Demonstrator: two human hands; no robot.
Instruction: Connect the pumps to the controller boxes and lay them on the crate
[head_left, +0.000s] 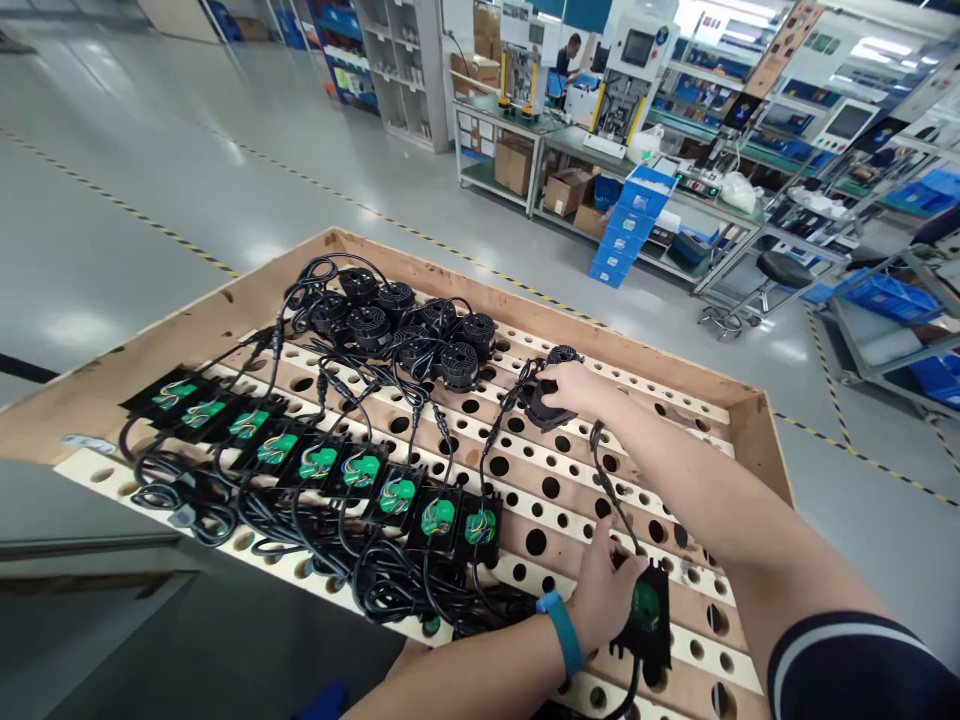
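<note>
My left hand (604, 590), with a blue band at the wrist, is closed on the left edge of a black housing with a round green circuit board (646, 606), low on the right of the wooden tray. My right hand (571, 388) reaches farther in and grips a round black ribbed unit (551, 412), partly hidden under the fingers. A black cable (616, 500) runs between the two parts. Just behind my right hand lies another round black unit (564, 354). Left of my left hand stands a row of similar black housings with green boards (396, 496).
Several round black units (369, 328) cluster at the tray's far left. Coiled black cables (375, 580) bunch along the near edge. The tray has raised wooden walls (540, 310) and perforated slats. Beyond the floor are workbenches (570, 140), blue bins (630, 225) and a seated person (568, 62).
</note>
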